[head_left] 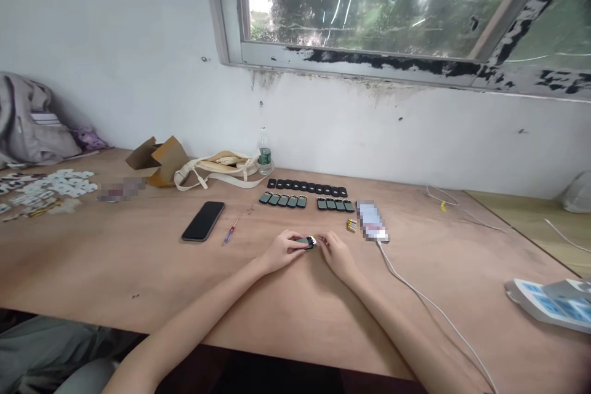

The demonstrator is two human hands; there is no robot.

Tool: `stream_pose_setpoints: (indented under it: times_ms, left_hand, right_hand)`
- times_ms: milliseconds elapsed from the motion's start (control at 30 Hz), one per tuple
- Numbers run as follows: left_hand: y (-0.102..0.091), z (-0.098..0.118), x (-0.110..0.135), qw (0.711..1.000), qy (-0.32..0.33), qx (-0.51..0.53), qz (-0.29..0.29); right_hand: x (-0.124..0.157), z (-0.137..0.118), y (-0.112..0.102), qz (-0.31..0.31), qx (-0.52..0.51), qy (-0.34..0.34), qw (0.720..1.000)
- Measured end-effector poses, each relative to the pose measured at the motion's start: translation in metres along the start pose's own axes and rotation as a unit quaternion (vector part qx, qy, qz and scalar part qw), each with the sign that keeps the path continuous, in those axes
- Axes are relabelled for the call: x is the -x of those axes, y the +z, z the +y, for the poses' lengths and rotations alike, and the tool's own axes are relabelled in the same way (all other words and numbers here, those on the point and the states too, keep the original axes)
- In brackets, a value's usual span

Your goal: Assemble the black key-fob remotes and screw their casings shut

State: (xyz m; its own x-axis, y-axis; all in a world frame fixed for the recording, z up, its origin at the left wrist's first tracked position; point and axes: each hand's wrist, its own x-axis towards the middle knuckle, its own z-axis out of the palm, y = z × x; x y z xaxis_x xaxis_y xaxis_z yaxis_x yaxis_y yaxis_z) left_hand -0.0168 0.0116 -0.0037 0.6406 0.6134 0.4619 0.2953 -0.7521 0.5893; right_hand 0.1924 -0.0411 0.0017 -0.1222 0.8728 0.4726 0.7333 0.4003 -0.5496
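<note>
Between the thumb and fingers of my left hand (pixel 282 252) is a small black electronic unit (pixel 305 242) with a grey-green panel and a whitish right end. My right hand (pixel 338 255) is close by that end, fingertips bent together in a pinch; whatever they hold is too small to make out. Beyond my hands lie several similar units with grey-green panels (pixel 282 200) in two groups. A row of black covers (pixel 307 187) runs behind them. Small yellow-and-silver batteries (pixel 351 225) rest beyond my right hand. Left of my hands is a thin screwdriver (pixel 229 234).
A dark phone (pixel 204 221) lies left; a pixelated device (pixel 372 220) with a white cable (pixel 429 301) lies right. Farther back are a cardboard box (pixel 164 160), cream bag (pixel 221 166) and bottle (pixel 264 157). White pieces (pixel 69 183) cover the far left; a power strip (pixel 549 301) sits right.
</note>
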Motion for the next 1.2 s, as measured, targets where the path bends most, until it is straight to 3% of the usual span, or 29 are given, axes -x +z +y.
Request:
stream_pose_setpoints:
  times_ms: [133,367,633,933,1200]
  left_hand:
    - [0.0,-0.004,0.0,0.999,0.012,0.015,-0.029]
    - [0.0,0.0,0.001,0.996,0.037,0.042,-0.067]
    - [0.002,0.005,0.003,0.997,0.035,0.036,-0.05]
    - [0.011,0.011,0.0,1.0,0.001,0.022,0.015]
    - [-0.002,0.017,-0.001,0.995,-0.047,0.089,-0.006]
  right_hand:
    - [0.001,-0.018,0.007,-0.01,-0.039,-0.008,0.999]
    - [0.005,-0.014,0.007,-0.032,-0.036,0.013,0.999]
    - [0.003,-0.018,0.005,-0.078,-0.025,0.025,0.996]
    - [0.008,-0.02,0.004,-0.097,0.017,0.015,0.995]
    - [0.009,-0.022,-0.004,-0.112,-0.023,0.009,0.993]
